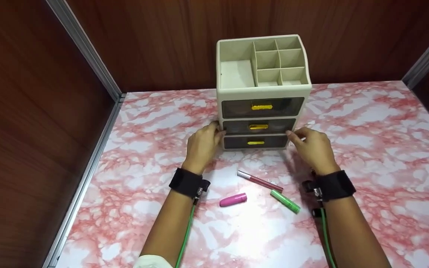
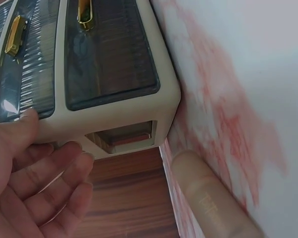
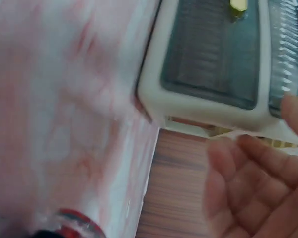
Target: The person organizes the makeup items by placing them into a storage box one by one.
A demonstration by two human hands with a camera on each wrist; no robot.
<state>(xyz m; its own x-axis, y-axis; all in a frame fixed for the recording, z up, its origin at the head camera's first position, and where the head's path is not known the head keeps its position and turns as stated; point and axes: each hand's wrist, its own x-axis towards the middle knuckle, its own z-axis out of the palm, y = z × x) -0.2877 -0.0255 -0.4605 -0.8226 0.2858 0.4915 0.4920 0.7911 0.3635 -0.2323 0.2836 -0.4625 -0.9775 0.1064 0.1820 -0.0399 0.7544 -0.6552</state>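
Observation:
A cream desktop drawer organizer (image 1: 264, 89) stands upright on the table, with three dark see-through drawers and yellow handles on its front. At its left side, my left hand (image 1: 204, 145) grips the edge, thumb on the front frame and fingers along the side; the left wrist view shows this hand (image 2: 44, 173) close up. On the opposite side my right hand (image 1: 313, 147) holds the matching edge, its thumb against the front by the middle drawer. In the right wrist view, the right hand's fingers (image 3: 223, 163) bend beside the side wall. All drawers look closed.
In front of the organizer lie a dark red tube (image 1: 260, 181), a pink tube (image 1: 233, 200) and a green tube (image 1: 285, 201). A beige tube (image 2: 208, 198) shows near the left hand. Red-rimmed object (image 3: 77, 223), partly cut off, sits low in the right wrist view. Wood panels (image 1: 162, 41) stand behind.

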